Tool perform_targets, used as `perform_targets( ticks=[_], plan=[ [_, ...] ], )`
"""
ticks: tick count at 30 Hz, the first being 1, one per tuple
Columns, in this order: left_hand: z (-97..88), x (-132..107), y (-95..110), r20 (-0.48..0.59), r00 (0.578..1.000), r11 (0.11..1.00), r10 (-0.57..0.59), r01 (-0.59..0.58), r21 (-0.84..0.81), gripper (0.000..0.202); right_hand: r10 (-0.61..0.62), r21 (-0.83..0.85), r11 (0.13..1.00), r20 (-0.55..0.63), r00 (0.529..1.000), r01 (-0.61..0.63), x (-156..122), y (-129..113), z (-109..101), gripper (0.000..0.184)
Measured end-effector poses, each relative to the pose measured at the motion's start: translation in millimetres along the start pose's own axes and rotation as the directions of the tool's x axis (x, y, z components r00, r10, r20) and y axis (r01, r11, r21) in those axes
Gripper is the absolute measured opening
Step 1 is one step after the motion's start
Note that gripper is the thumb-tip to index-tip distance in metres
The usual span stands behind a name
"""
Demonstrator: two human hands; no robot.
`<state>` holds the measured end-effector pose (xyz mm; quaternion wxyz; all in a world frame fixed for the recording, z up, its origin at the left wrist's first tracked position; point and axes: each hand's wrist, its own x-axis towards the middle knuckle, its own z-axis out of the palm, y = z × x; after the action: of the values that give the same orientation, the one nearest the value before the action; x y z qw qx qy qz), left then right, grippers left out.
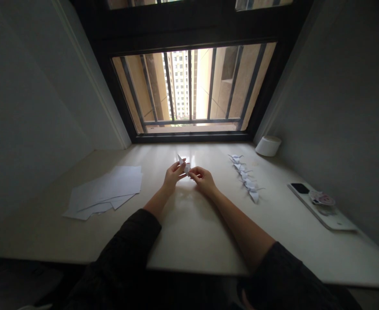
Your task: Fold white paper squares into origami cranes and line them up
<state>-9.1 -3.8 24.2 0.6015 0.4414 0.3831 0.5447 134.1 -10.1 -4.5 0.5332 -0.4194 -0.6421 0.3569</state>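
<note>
Head view: we have both hands up over the middle of the counter (192, 228), nearer the far edge than the near one. Left hand (173, 174) and right hand (203, 178) meet fingertip to fingertip, both pinching one folded paper (181, 160). It's small and white, with one pointed tip sticking up and left above the left fingers (180, 165). Most of it is hidden between the fingertips, so we can't tell the exact fold. We see it held just above the counter, not lying on it.

Sheets (105, 191): loose white stack, fanned out, lying flat toward the left edge, well apart from the left hand.

Cranes (246, 178): a row of small folded white ones, right of the right hand, running from the far edge back toward the near-right. They sit close together; count is too small to read.

Cup (268, 145): white, round, in the far right corner by the wall.

Phone (333, 218): white slab flat along the right edge, with a round sticker-like thing on top.

Window (192, 86) with bars behind the far edge.
</note>
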Motion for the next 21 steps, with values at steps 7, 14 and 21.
perform_targets(
  ticks=[7, 14, 21],
  plan=[
    [-3.9, 3, -4, -0.049, 0.999, 1.000, 0.012, -0.011, 0.019, 0.055, -0.229, -0.315, 0.929, -0.077, 0.970, 0.194, -7, -17, -4, 0.014],
    [-1.2, 0, 0, -0.040, 0.998, 0.999, -0.048, 0.049, 0.020, 0.055, -0.334, -0.450, 0.853, -0.083, 0.939, 0.263, -10, -21, -7, 0.013],
    [0.0, -3, 1, 0.015, 0.998, 0.998, -0.054, 0.053, 0.018, 0.049, -0.387, -0.457, 0.832, -0.073, 0.919, 0.314, -9, -24, -8, 0.012]
  ],
)
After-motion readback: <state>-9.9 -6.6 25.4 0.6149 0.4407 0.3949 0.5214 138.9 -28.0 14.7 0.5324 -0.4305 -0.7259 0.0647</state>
